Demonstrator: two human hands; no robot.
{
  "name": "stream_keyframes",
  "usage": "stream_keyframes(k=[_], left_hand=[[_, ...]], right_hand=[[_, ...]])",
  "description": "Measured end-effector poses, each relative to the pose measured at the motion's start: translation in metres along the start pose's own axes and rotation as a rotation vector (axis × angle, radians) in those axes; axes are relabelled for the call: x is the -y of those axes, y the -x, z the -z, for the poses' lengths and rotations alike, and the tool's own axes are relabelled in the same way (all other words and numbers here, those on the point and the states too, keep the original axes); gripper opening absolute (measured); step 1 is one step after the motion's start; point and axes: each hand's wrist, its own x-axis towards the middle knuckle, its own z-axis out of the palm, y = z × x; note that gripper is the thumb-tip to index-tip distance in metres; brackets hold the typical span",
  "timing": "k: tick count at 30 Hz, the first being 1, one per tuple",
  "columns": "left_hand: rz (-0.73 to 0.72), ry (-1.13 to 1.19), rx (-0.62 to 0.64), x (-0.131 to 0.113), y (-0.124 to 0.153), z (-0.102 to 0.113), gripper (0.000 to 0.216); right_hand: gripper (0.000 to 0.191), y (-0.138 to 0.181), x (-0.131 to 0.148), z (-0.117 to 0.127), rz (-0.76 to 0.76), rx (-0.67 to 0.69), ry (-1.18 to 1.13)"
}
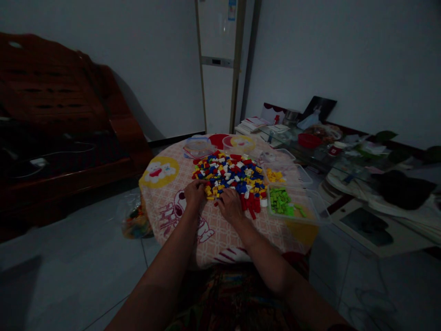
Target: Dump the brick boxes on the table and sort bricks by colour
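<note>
A heap of small red, blue, yellow and white bricks (231, 174) lies in the middle of a small round table (172, 202) covered with a cartoon-print cloth. My left hand (195, 193) rests at the heap's near left edge with its fingers curled onto the bricks. My right hand (230, 205) lies at the heap's near edge, fingers bent down among the bricks. What either hand holds is too dark and small to make out. A clear box with green bricks (282, 202) sits right of my right hand. Behind it a clear box with yellow bricks (275, 175) stands.
Clear empty containers (198, 146) stand at the table's far side. A plastic bag of coloured bricks (136, 220) lies on the tiled floor left of the table. A dark red sofa (51, 119) is at the left, a cluttered glass table (330, 147) at the right.
</note>
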Motion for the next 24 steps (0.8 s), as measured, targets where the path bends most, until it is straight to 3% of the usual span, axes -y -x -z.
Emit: stream_keyframes(k=[13, 24], left_hand=[[0.003, -0.027, 0.003, 0.001, 0.001, 0.0, 0.034], [0.019, 0.008, -0.004, 0.003, 0.001, -0.002, 0.035]], right_hand=[[0.01, -0.014, 0.004, 0.003, -0.129, 0.075, 0.071], [0.018, -0.01, -0.002, -0.001, -0.129, 0.009, -0.001]])
